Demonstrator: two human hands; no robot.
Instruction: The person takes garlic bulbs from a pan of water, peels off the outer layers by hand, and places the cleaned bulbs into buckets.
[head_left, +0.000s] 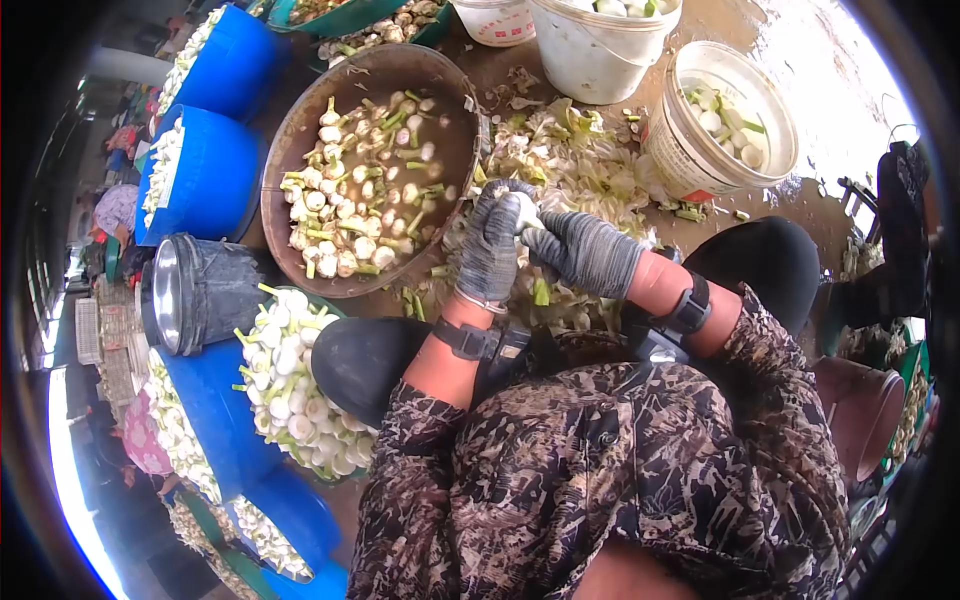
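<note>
Grey knit gloves (pixel 484 262) covered the left hand (pixel 490 240) and right hand (pixel 588 250), which met at one pale garlic bulb (pixel 525 212): the left clamped it, the right touched its side, grip unclear. The bulb lay between them, nearer the left, long axis mostly hidden; one round basin (pixel 281 165) stood leftward, three white buckets (pixel 592 62) beyond.

Pale bulb (pixel 525 211), partly hidden

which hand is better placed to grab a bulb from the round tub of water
Probably the left hand: it is close to the round tub, while the right hand is farther from it. Both hands are at a white bulb, though.
</note>
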